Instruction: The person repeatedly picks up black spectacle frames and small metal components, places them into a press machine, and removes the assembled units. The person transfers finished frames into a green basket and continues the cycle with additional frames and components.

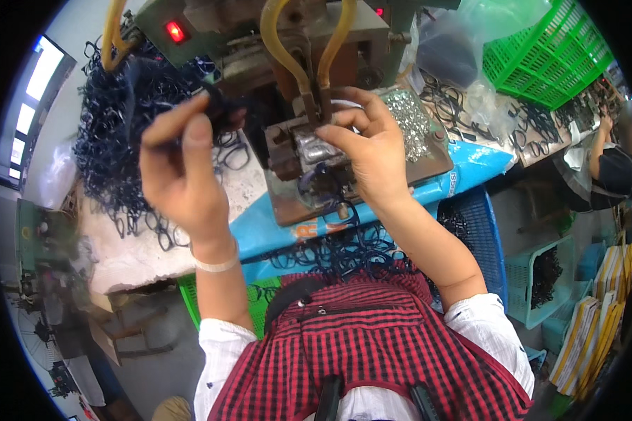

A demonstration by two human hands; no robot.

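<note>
1. The workshop floor is grey, with a co-worker (614,168) at the far right; a pale bench (130,256) runs across it.
2. A blue sheet (256,235) lies along the bench's near edge, with looped dark frames (337,252) gathered just below it.
3. Toward the bench's left edge rises a large pile of dark frames (109,144); a green basket (548,52) stands near its far right end.
4. At the middle of the bench is a green machine (221,28) with a lit red lamp (175,31) and two amber hoses (272,35) coming down.
5. Under the hoses sits a shiny metal block (316,149); one dark frame (321,174) is at its near side.
6. The right hand (376,144) is at this block, thumb and forefinger bent toward it; whether its grip has anything is hidden.
7. Small silvery parts (407,123) lie heaped right of it.
8. The left hand (182,172) is raised before the pile, fingers curled; dark blur behind the fingertips leaves its grip unclear.
</note>
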